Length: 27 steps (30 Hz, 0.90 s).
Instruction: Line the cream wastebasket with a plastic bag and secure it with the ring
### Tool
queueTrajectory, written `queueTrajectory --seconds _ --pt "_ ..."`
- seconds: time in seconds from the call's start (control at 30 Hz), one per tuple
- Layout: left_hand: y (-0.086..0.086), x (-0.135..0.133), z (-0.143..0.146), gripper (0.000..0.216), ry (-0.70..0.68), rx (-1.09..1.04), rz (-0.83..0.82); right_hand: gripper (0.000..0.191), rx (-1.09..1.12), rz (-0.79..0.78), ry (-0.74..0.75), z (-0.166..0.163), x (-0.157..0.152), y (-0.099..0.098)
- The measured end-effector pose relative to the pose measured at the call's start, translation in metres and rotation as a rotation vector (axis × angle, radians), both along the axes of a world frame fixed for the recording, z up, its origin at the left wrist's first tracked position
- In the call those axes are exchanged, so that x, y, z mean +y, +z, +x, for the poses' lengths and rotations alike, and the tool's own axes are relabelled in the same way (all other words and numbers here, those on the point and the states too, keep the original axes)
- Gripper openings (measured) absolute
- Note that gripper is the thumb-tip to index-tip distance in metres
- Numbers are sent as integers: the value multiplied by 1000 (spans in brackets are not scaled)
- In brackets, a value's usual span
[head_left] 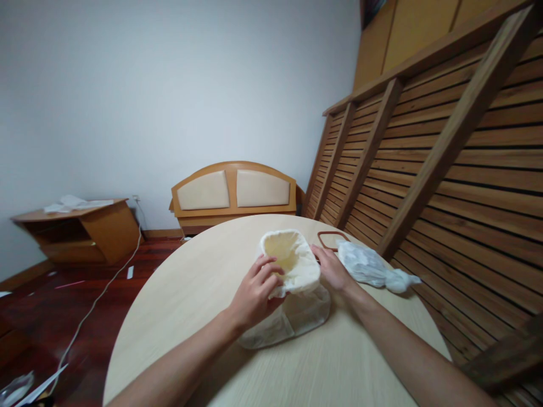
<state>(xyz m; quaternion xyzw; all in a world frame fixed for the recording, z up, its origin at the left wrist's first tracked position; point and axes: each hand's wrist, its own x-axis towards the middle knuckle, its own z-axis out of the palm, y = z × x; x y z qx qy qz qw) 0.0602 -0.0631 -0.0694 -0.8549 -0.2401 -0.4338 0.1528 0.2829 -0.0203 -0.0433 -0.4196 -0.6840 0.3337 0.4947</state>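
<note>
The white pouch [302,268] was above the near middle of the round table [182,305], tilted, with its mouth open; the left hand [259,282] was grasping its left rim, fingers bent over the edge; the right hand [335,271] touched the right side — whether it gripped there, I could not tell; a translucent piece [307,311] spread below the pouch on the table; beyond the right hand lay a brown ring [333,232] and, just beside it, a knotted plastic bag [367,264].
</note>
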Motion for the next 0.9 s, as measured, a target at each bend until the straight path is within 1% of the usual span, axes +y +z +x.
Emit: queueTrajectory --seconds 0.13,0.17,0.23,0.3,0.4,0.5,0.63,0.8,0.9 --pt "-4 -2 1 14 2 25 -11 46 8 24 -21 1 0 4" --pt "-5 -3 2 14 0 32 -9 49 6 20 -32 1 -1 4" --pt "-6 -4 3 14 -3 45 4 59 -35 24 -72 1 -2 5" --pt "-7 -6 4 15 -6 55 16 65 -114 67 -146 1 -4 4" --pt "-8 -9 6 15 -8 78 28 61 -250 136 -260 2 -8 4" --pt "-9 -11 9 14 -3 91 28 57 -331 156 -312 4 -11 7" --pt "-10 -11 10 15 5 78 19 58 -343 130 -291 5 -11 9" --pt "-11 -8 8 14 10 82 5 65 -275 121 -218 3 -7 8" --pt "-11 -8 7 12 -16 106 9 55 -270 143 -203 3 -6 8"
